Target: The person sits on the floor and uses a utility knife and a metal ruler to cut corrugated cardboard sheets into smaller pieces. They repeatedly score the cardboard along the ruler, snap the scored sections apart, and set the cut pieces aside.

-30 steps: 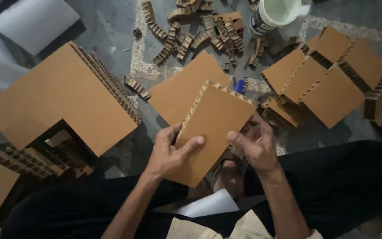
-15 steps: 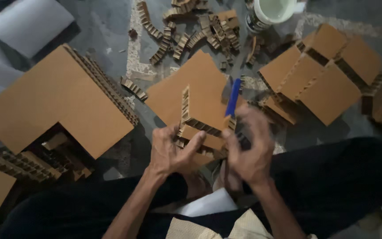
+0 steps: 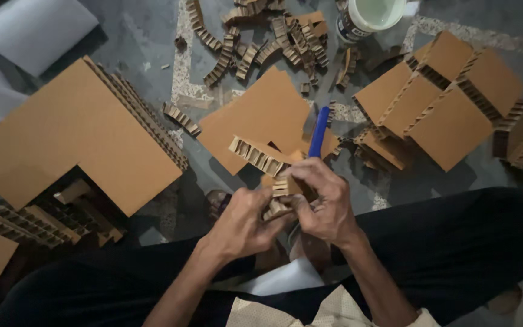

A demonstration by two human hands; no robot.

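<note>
Both hands meet over the lap: left hand [image 3: 243,221] and right hand [image 3: 322,206] pinch a small honeycomb piece [image 3: 279,188], the right also gripping a blue tool [image 3: 318,138]. Finished-looking blocks [image 3: 443,103] lie right of the piece; cut strips [image 3: 267,36] beyond it wait loose.

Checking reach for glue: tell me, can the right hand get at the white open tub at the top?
Probably not right away: the right hand grips a blue tool and cardboard, and the tub sits far beyond.
</note>
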